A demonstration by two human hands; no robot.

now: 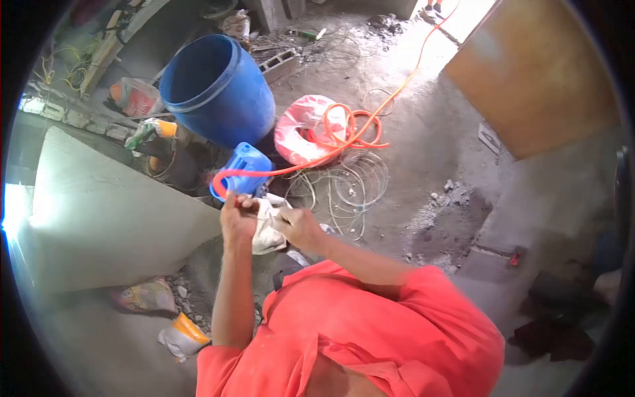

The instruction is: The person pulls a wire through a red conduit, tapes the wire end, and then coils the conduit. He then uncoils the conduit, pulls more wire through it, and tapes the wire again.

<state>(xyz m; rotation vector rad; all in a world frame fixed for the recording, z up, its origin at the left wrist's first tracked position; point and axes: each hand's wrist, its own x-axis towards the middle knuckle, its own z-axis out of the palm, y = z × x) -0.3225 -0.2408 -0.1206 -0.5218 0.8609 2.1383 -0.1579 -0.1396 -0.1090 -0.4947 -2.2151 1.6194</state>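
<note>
Currently, head view: left hand [238, 218] is fisted tight around the end of the orange hose [278, 172]. The right hand [299, 226], at its 3 o'clock, has its fingers closed on a white cloth [266, 233] bunched between the two. The hose arcs over the blue jerrycan [243, 164] at 12 o'clock, and most of it lies looped on the pink-wrapped coil [301, 129] at 1 o'clock; I judge the work on the hose end begun, not finished.

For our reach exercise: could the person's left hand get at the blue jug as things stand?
Probably yes: the blue jug lies just beyond the left hand, nothing between, though that hand grips the orange hose.
</note>
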